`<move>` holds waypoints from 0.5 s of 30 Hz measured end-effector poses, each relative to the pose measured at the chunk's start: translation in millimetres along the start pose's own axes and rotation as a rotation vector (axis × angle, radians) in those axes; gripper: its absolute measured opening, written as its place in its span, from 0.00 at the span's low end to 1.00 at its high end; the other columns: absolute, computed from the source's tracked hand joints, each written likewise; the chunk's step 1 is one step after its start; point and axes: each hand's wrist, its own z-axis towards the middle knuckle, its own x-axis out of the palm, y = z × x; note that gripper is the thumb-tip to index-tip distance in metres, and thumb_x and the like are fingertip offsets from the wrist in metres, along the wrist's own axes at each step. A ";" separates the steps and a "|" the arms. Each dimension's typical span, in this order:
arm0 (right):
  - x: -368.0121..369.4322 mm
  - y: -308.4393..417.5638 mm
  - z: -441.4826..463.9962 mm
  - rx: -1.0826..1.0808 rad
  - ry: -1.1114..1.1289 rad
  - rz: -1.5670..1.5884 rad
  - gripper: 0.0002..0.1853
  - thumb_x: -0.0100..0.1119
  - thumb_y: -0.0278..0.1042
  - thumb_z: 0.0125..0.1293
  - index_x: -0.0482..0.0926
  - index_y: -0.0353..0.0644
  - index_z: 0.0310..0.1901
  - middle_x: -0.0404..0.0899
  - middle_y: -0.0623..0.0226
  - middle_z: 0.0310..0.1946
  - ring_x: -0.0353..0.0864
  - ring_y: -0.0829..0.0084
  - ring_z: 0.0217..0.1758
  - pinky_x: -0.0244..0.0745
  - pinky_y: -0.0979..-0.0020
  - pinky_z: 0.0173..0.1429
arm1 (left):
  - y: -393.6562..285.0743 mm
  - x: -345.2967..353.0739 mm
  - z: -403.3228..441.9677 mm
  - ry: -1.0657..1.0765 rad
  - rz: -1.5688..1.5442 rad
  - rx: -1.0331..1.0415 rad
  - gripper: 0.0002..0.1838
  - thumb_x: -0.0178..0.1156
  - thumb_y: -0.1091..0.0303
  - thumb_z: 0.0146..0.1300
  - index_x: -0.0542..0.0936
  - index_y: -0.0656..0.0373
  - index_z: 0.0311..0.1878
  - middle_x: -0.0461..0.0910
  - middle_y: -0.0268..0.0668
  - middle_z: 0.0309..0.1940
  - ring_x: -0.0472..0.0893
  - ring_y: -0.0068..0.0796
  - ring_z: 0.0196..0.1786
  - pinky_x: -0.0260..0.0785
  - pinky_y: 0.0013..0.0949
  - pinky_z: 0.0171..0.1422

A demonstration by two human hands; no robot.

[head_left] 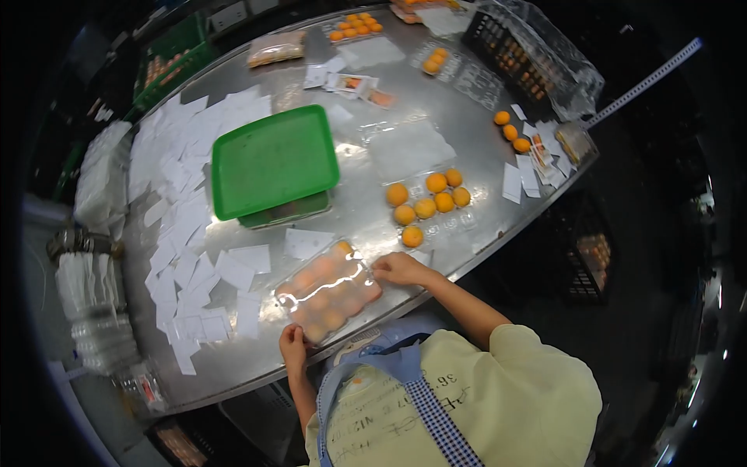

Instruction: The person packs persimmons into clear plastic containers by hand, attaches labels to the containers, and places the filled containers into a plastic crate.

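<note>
In front of me a clear plastic clamshell pack (325, 300) of round orange fruits lies near the table's front edge, its lid down and shiny with glare. My left hand (293, 348) pinches its near left corner, fingers curled. At the right edge, my right hand (400, 269) grips the pack's side with bent fingers; the fingertips are partly hidden. Beyond my right hand sits an open clamshell tray (447, 222) with several orange fruits (425, 208) in its cups, its flat lid half (408, 152) laid back with a white sheet on it.
A green plastic lid or tray (276, 162) rests on a container at the table's middle. White paper cards (183, 226) spread over the left side. Stacked clear packs (93, 311) stand at the left edge. Loose fruits (510, 131) and a black crate (513, 54) are at the right.
</note>
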 end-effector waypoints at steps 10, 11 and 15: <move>-241.1 -197.1 -60.4 0.297 -0.947 -0.024 0.15 0.63 0.39 0.60 0.81 0.39 0.44 0.83 0.62 0.34 0.82 0.72 0.36 0.76 0.72 0.42 | 2.2 -4.7 0.3 -0.118 0.056 -0.130 0.09 0.60 0.63 0.63 0.79 0.56 0.43 0.74 0.27 0.26 0.73 0.18 0.25 0.70 0.23 0.24; -264.4 -223.7 -71.0 0.369 -0.991 -0.123 0.17 0.64 0.42 0.58 0.81 0.39 0.44 0.83 0.59 0.35 0.83 0.68 0.36 0.77 0.69 0.44 | -3.0 -0.7 -3.8 -0.154 0.048 -0.122 0.09 0.61 0.63 0.62 0.79 0.55 0.43 0.74 0.27 0.25 0.73 0.17 0.25 0.70 0.22 0.24; -352.4 -315.8 -89.7 0.585 -1.101 -0.392 0.24 0.66 0.46 0.55 0.80 0.39 0.49 0.82 0.52 0.43 0.82 0.58 0.44 0.75 0.64 0.49 | 5.1 -1.8 -8.6 -0.237 0.016 -0.148 0.11 0.62 0.58 0.62 0.77 0.51 0.43 0.74 0.25 0.25 0.73 0.15 0.24 0.70 0.23 0.24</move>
